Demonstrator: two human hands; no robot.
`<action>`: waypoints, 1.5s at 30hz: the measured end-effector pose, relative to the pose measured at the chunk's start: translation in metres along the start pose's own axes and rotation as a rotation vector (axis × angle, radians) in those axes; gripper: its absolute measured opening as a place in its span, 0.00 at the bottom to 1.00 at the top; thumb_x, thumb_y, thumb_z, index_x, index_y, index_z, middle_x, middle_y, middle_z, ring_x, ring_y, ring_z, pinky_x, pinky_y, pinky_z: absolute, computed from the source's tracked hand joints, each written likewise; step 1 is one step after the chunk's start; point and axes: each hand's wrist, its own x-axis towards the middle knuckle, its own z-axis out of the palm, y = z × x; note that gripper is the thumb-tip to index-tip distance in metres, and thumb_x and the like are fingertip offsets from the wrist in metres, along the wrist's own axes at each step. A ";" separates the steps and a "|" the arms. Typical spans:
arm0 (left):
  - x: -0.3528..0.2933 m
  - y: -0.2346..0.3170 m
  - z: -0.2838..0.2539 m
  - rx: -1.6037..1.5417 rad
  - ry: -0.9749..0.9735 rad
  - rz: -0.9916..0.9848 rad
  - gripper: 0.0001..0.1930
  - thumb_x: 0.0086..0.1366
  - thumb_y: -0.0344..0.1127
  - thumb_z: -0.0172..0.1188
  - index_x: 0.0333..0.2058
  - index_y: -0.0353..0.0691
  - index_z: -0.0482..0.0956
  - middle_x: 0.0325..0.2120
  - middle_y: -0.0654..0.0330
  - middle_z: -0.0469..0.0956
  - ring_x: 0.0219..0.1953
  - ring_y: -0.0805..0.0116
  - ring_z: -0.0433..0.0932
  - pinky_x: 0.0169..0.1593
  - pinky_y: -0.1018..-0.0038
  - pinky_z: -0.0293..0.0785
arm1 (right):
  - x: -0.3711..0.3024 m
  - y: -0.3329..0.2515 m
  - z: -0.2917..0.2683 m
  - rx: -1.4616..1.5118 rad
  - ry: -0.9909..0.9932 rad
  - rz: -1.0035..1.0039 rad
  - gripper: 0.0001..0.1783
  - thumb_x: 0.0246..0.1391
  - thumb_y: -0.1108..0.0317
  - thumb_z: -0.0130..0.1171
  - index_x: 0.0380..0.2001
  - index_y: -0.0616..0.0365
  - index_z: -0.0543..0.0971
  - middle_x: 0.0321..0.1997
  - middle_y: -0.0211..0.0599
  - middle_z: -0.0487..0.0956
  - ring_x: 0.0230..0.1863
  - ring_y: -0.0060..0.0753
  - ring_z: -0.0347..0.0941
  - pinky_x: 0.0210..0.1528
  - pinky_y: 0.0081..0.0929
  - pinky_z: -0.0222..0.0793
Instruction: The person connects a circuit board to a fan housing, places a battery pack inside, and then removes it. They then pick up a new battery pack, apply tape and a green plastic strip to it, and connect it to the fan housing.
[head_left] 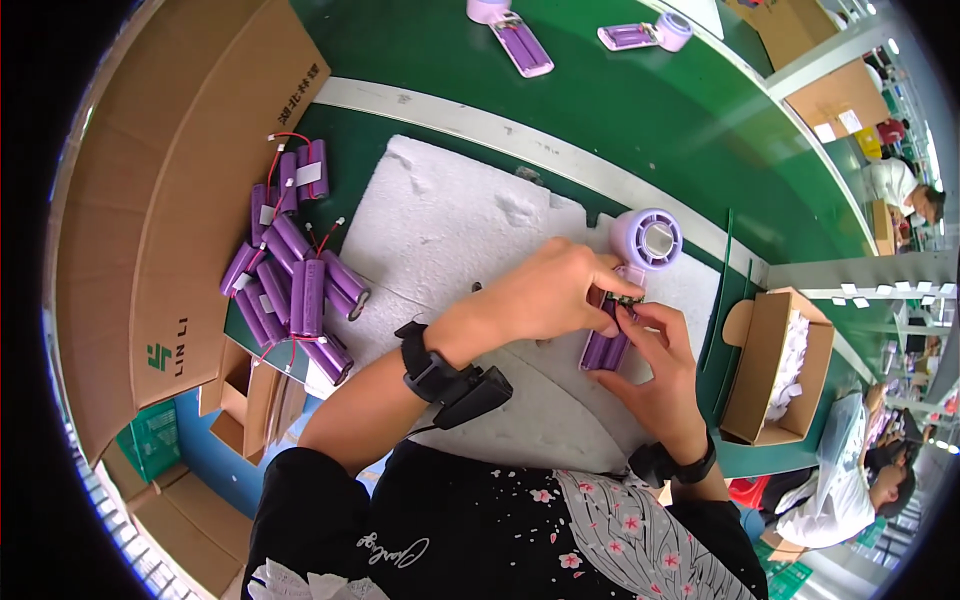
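An open-backed lilac handheld fan [631,226] lies on the white foam board [440,215], its round head pointing away from me. In its handle sit a purple battery pack [603,350] and a small green circuit board [626,298]. My left hand [560,288] reaches in from the left, thumb and forefinger closed at the circuit board end of the handle. On the right side, my right hand [660,362] curls around the handle, one fingertip at the board and the thumb by the battery's lower end. Anything small between the fingertips is hidden.
Purple battery packs [307,298] with red leads are heaped at the left beside a large cardboard box [190,200]. A small carton [755,385] of white pieces stands right. Two open fans [522,45] lie beyond the metal strip [470,125]. Other people sit far right.
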 end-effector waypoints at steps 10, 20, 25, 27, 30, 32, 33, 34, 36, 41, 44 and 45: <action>0.014 -0.007 0.013 0.002 0.339 0.198 0.24 0.49 0.26 0.68 0.48 0.39 0.78 0.38 0.52 0.79 0.33 0.60 0.78 0.39 0.68 0.77 | 0.040 0.027 -0.016 -0.453 0.340 0.016 0.28 0.38 0.77 0.70 0.48 0.62 0.77 0.51 0.42 0.73 0.47 0.36 0.75 0.43 0.27 0.72; -0.001 -0.003 -0.005 0.447 0.434 0.015 0.20 0.50 0.30 0.66 0.45 0.39 0.78 0.40 0.52 0.77 0.40 0.54 0.77 0.44 0.64 0.75 | 0.015 0.002 -0.021 0.267 -0.386 0.445 0.18 0.48 0.73 0.66 0.44 0.60 0.77 0.38 0.35 0.78 0.34 0.23 0.74 0.35 0.19 0.68; -0.069 0.073 -0.051 0.777 0.294 -0.158 0.24 0.48 0.32 0.68 0.47 0.46 0.78 0.47 0.55 0.74 0.54 0.52 0.69 0.58 0.59 0.60 | -0.009 -0.020 0.004 -0.078 -0.317 -0.041 0.24 0.43 0.65 0.69 0.47 0.51 0.78 0.41 0.37 0.72 0.38 0.35 0.70 0.40 0.29 0.69; -0.107 0.075 -0.060 0.962 0.284 -0.210 0.25 0.47 0.31 0.67 0.48 0.48 0.78 0.49 0.58 0.73 0.57 0.53 0.66 0.62 0.58 0.54 | -0.013 -0.016 0.012 -0.160 -0.224 -0.128 0.26 0.42 0.64 0.70 0.49 0.47 0.78 0.42 0.37 0.71 0.39 0.38 0.69 0.41 0.31 0.70; -0.145 0.054 -0.064 1.113 0.233 -0.373 0.25 0.48 0.28 0.66 0.48 0.48 0.78 0.50 0.59 0.73 0.58 0.54 0.65 0.62 0.58 0.53 | -0.014 -0.003 0.021 -0.273 -0.266 -0.323 0.27 0.43 0.61 0.68 0.50 0.42 0.78 0.46 0.35 0.68 0.43 0.38 0.66 0.44 0.31 0.68; -0.158 0.038 -0.068 1.175 0.200 -0.475 0.25 0.48 0.26 0.65 0.48 0.48 0.77 0.50 0.59 0.73 0.59 0.55 0.65 0.62 0.60 0.53 | -0.015 -0.002 0.025 -0.250 -0.248 -0.333 0.26 0.44 0.61 0.68 0.50 0.42 0.79 0.45 0.34 0.68 0.43 0.38 0.66 0.44 0.31 0.68; -0.161 0.029 -0.072 1.122 0.195 -0.478 0.24 0.48 0.26 0.64 0.47 0.47 0.78 0.49 0.59 0.73 0.58 0.56 0.66 0.62 0.60 0.54 | -0.016 -0.002 0.025 -0.241 -0.244 -0.334 0.25 0.44 0.61 0.67 0.50 0.41 0.79 0.45 0.34 0.69 0.42 0.37 0.66 0.44 0.31 0.67; -0.159 0.026 -0.076 1.069 0.191 -0.481 0.24 0.48 0.25 0.63 0.47 0.47 0.78 0.49 0.59 0.74 0.58 0.56 0.66 0.62 0.61 0.54 | -0.016 -0.001 0.025 -0.234 -0.241 -0.336 0.24 0.45 0.61 0.67 0.49 0.40 0.79 0.45 0.33 0.69 0.42 0.37 0.66 0.44 0.30 0.67; -0.158 0.027 -0.083 1.025 0.183 -0.479 0.23 0.49 0.24 0.63 0.47 0.46 0.78 0.48 0.58 0.74 0.57 0.57 0.67 0.62 0.62 0.54 | -0.015 0.000 0.026 -0.210 -0.225 -0.340 0.24 0.45 0.61 0.67 0.49 0.40 0.80 0.45 0.33 0.69 0.42 0.37 0.66 0.45 0.31 0.67; -0.150 0.051 -0.098 0.886 0.342 -0.312 0.22 0.48 0.22 0.64 0.44 0.42 0.79 0.47 0.56 0.76 0.55 0.57 0.70 0.58 0.65 0.61 | -0.013 0.007 0.031 -0.107 -0.178 -0.370 0.21 0.44 0.60 0.68 0.45 0.42 0.82 0.44 0.35 0.70 0.40 0.38 0.68 0.42 0.30 0.69; -0.136 0.077 -0.100 0.780 0.417 -0.211 0.21 0.47 0.21 0.67 0.43 0.40 0.79 0.47 0.57 0.77 0.54 0.58 0.71 0.54 0.65 0.67 | -0.014 0.021 0.037 0.054 -0.154 -0.308 0.21 0.46 0.60 0.68 0.47 0.45 0.81 0.43 0.35 0.70 0.38 0.36 0.69 0.39 0.29 0.70; -0.127 0.085 -0.090 0.680 0.472 -0.157 0.22 0.47 0.23 0.68 0.44 0.41 0.79 0.49 0.56 0.76 0.55 0.57 0.71 0.54 0.65 0.68 | -0.015 0.026 0.038 0.185 -0.153 -0.246 0.23 0.48 0.60 0.67 0.49 0.46 0.79 0.43 0.35 0.71 0.36 0.35 0.70 0.37 0.28 0.70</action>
